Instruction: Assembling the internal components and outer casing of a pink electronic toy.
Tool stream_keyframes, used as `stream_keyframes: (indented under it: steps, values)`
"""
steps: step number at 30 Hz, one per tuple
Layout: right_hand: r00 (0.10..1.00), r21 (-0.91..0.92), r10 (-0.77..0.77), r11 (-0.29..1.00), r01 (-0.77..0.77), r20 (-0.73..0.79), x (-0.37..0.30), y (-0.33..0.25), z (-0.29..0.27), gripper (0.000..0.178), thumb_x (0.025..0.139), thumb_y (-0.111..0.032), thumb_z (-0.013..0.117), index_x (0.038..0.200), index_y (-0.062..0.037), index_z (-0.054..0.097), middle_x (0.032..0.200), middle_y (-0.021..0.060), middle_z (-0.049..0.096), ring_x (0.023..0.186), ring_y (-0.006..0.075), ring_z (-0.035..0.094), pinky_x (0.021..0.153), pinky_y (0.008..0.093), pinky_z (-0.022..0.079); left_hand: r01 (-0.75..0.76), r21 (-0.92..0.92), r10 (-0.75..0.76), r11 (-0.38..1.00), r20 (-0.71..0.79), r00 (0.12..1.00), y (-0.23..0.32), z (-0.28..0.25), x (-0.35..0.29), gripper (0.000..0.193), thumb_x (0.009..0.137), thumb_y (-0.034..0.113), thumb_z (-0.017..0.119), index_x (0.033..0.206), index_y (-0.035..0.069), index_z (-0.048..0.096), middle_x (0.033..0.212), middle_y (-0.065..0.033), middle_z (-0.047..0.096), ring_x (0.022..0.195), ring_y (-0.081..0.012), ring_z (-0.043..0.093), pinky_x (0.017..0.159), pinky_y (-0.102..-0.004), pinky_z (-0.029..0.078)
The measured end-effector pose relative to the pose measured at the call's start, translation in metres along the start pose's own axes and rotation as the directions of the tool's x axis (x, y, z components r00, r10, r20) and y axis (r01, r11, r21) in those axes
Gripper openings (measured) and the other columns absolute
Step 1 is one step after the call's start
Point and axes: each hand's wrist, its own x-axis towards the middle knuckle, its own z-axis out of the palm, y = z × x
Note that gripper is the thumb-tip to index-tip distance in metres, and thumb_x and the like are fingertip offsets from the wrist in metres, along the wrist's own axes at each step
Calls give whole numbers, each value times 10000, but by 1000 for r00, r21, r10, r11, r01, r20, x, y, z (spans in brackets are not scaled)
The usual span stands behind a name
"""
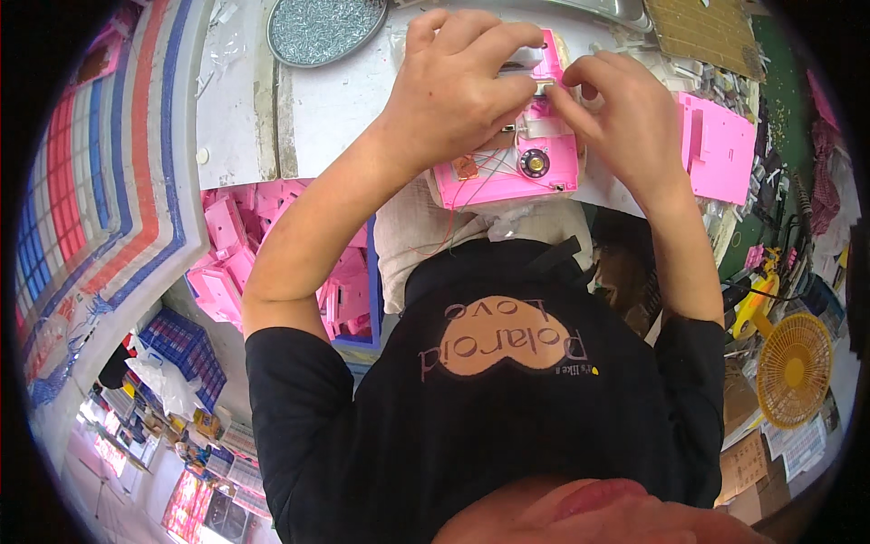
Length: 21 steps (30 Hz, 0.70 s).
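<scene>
An open pink plastic housing (561,181) lies on the work surface in front of me. Inside it sit a round black speaker (534,163), a small copper-coloured piece (465,168) and thin red wires (494,165). My left hand (462,86) reaches over the housing's far half, thumb and fingers bent together at a small pale part. From the other side my right hand (625,113) meets it, with thumb and index finger closed at the same spot. The fingers hide most of what they grip, so I cannot name it.
A round metal tray (381,25) of small screws stands at the far left of the white table (331,113). Another pink panel (720,145) lies right. Below left, a blue crate (373,299) holds several pink housings. A yellow fan (796,372) stands at lower right.
</scene>
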Motion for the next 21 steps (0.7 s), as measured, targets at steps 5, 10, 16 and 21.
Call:
stream_keyframes:
  steps: [5, 10, 16, 21]
  values:
    - [994, -113, 4, 994, 8, 109, 10, -6, 3, 240, 851, -287, 724, 793, -55, 702, 783, 109, 683, 747, 308, 681, 659, 403, 535, 56, 80, -58, 995, 14, 998, 8, -3, 0, 222, 732, 250, 729, 916, 126, 745, 1237, -73, 631, 1057, -274, 562, 934, -482, 365]
    - [991, -242, 17, 970, 17, 135, 17, -18, 1, 253, 845, -310, 713, 811, -59, 718, 776, 119, 689, 737, 325, 688, 644, 430, 534, 35, 65, -35, 997, -9, 999, 7, 6, -4, 260, 726, 255, 733, 946, 118, 756, 1219, -67, 638, 1060, -267, 562, 929, -483, 364]
    - [988, -141, 64, 989, -45, 140, 16, -14, 2, 228, 833, -281, 710, 815, -54, 717, 764, 122, 697, 706, 328, 682, 634, 437, 529, 48, 54, -47, 997, -23, 999, 7, 6, -7, 281, 722, 255, 741, 967, 118, 763, 1211, -62, 643, 1053, -267, 567, 927, -491, 362]
    - [912, 60, 257, 955, -290, 319, 22, 0, 0, 201, 826, -244, 709, 835, -43, 719, 775, 131, 709, 701, 334, 680, 632, 426, 525, 25, 2, -24, 1000, -111, 993, 1, 17, -11, 226, 737, 251, 752, 918, 117, 760, 1217, -52, 644, 1050, -264, 566, 925, -494, 359]
